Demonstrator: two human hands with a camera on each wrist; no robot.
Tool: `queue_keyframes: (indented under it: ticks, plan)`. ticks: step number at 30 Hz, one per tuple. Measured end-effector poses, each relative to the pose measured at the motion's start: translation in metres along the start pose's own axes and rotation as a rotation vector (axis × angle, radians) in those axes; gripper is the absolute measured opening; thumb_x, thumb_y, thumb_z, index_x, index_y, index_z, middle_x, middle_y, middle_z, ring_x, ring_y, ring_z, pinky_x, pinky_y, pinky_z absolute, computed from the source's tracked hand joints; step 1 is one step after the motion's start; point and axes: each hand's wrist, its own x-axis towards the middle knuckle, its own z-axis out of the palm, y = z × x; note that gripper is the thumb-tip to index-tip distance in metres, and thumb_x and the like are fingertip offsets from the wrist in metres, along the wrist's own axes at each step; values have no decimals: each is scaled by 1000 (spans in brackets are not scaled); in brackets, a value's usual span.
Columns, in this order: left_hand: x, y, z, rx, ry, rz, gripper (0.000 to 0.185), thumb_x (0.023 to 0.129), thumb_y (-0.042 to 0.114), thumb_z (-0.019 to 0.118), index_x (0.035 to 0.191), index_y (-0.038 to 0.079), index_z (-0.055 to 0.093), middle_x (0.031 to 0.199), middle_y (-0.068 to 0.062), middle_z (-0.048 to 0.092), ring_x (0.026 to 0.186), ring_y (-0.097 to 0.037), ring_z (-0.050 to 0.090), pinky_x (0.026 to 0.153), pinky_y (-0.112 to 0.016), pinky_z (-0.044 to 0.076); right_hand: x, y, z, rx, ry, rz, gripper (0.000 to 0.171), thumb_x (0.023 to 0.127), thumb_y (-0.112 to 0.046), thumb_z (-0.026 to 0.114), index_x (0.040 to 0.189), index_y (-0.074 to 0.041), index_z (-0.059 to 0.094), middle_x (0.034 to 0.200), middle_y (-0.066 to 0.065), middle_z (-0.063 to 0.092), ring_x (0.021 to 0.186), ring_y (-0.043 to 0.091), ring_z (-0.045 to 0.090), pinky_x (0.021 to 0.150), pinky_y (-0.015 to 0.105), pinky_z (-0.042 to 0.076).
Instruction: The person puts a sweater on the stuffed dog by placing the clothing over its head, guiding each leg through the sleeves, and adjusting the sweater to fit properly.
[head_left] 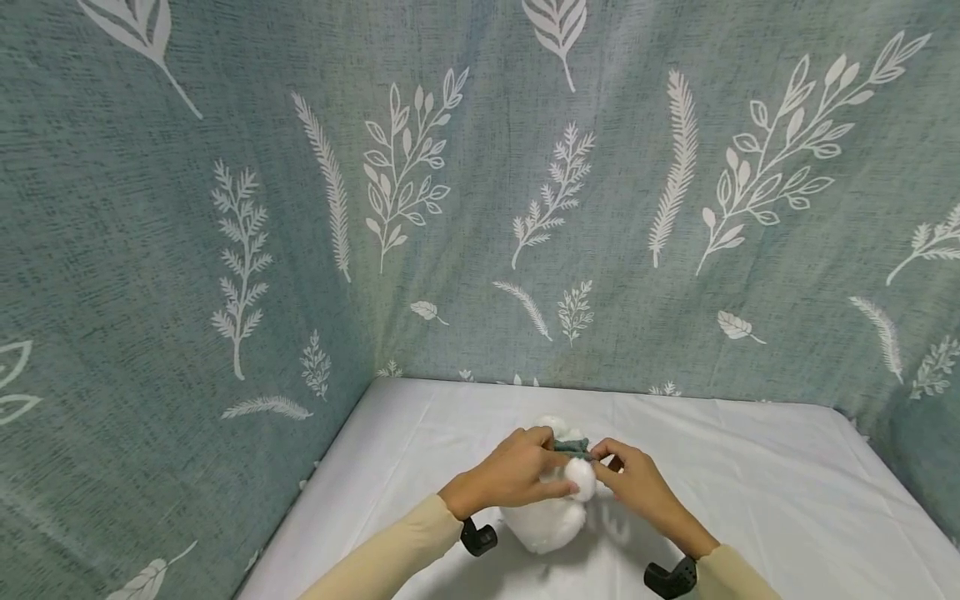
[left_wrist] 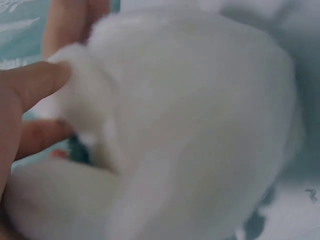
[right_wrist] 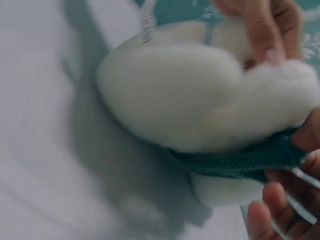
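A white plush toy lies on the white-covered surface, with a green knitted piece around part of it. My left hand grips the plush, fingers over its top and thumb on a rounded white limb. Close up in the left wrist view, its fingers press into the soft white fabric. The right hand pinches the edge of the green knit between thumb and fingers, at the toy's right side. In the right wrist view the knit band runs from under the plush to those fingertips.
A white cloth covers the flat surface around the toy. Green fabric walls with white leaf prints rise behind and at both sides. Each wrist carries a small black camera.
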Motion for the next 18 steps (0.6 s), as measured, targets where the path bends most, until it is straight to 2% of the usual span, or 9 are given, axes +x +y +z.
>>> queue_keyframes:
  ticks: [2,6,8,13,18]
  plan:
    - [2,2,3,17,43,-23,32,96,47,72,110,20,82,81,9,42,69,-7,31,63,-18,24,-2,-1,-6,109,-37,15,14,102,-25,67,102,-11,66,94,10,61,72,27,57,61,36,53]
    - [7,6,7,55,99,-101,32,94,51,72,96,20,84,82,8,45,71,-8,32,65,-20,26,-4,-3,-17,183,-95,-46,21,104,-26,64,105,-6,63,92,12,59,75,23,55,65,38,53]
    - [10,7,11,79,123,-137,33,94,52,72,90,22,83,84,7,46,73,-9,34,66,-21,28,-5,-3,-21,183,-100,-75,20,104,-25,64,105,-6,63,91,11,58,73,19,55,64,35,52]
    - [15,12,19,103,184,-202,33,89,54,77,82,22,82,83,7,44,76,-9,35,67,-20,31,-11,-6,-27,156,-117,-140,15,103,-23,66,103,-8,64,90,10,58,76,20,56,64,32,49]
    - [18,17,25,121,233,-249,29,85,50,83,72,24,79,82,8,42,75,-9,34,65,-20,31,-17,-8,-27,124,-151,-261,4,103,-14,64,101,-11,64,92,8,59,78,20,56,66,32,48]
